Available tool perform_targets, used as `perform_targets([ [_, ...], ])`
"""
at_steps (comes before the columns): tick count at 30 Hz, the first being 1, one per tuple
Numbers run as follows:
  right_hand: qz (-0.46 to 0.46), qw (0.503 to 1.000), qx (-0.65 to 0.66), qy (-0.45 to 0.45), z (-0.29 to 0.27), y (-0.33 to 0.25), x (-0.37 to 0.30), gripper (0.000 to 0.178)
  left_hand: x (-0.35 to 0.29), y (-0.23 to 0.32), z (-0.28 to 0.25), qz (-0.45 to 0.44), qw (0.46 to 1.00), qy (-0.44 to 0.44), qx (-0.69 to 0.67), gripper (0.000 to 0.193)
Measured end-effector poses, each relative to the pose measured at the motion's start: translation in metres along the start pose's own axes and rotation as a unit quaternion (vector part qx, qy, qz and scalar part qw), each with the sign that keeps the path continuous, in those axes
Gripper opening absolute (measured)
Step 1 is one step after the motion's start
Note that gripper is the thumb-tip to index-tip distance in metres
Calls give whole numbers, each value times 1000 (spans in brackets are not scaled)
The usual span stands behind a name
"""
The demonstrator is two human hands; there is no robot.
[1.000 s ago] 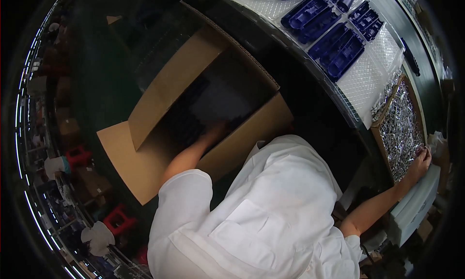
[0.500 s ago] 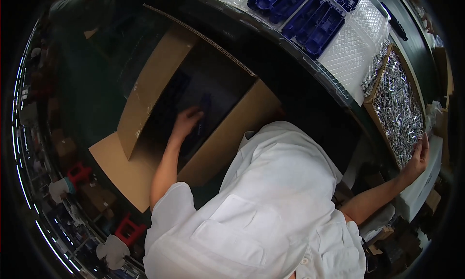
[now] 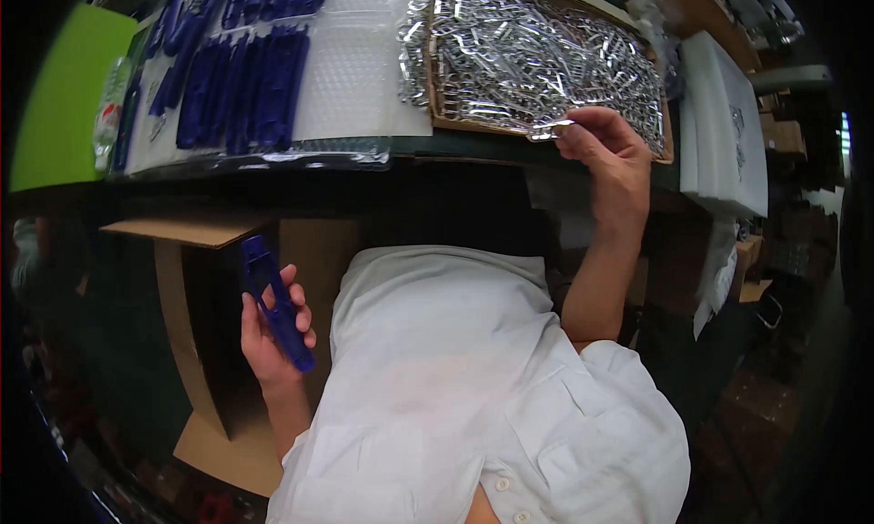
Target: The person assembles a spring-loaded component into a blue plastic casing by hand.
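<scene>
My left hand [image 3: 262, 346] is closed round a long, narrow blue plastic housing [image 3: 287, 319], held tilted above an open cardboard box [image 3: 182, 319] at the lower left. At the front edge of a shallow carton [image 3: 473, 124], my right hand [image 3: 614, 164] pinches a small shiny metal clip [image 3: 549, 131] between thumb and fingers. Heaped inside that carton are many similar metal clips [image 3: 546, 55]. To its left, several blue plastic housings [image 3: 246, 87] lie in rows on clear textured plastic sheeting [image 3: 350, 87] on the bench.
A bright green panel [image 3: 55, 105] stands at the far left, with a clear plastic bottle or wrapper [image 3: 109, 114] beside it. White foam blocks [image 3: 728, 128] sit right of the carton. The dark bench edge [image 3: 473, 151] runs across in front of me.
My left hand has come up out of the cardboard box, now holding a blue housing. My right hand has a metal clip at the carton's front edge. The view has turned toward the bench.
</scene>
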State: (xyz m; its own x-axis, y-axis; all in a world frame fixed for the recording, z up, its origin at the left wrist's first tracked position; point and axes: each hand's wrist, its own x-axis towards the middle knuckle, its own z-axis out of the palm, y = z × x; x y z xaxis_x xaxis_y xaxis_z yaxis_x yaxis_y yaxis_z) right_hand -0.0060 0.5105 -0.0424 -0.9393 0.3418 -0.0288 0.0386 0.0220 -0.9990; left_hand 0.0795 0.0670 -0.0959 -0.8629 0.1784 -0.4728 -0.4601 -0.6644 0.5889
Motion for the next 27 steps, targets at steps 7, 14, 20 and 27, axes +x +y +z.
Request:
perform_targets([
  [7,2,999,40,13,-10,-3,-28,20,45,-32,91,-75,973,-162,145,61],
  [14,-26,999,20,2,-12,-17,-56,16,83,-74,163,-178,934,-229,210,63],
  [20,-178,958,-221,-26,2,-26,-67,20,84,-82,166,-209,913,-291,196,60],
  [27,-126,952,-270,-68,17,-25,-74,14,78,-83,168,-132,902,-272,307,61],
])
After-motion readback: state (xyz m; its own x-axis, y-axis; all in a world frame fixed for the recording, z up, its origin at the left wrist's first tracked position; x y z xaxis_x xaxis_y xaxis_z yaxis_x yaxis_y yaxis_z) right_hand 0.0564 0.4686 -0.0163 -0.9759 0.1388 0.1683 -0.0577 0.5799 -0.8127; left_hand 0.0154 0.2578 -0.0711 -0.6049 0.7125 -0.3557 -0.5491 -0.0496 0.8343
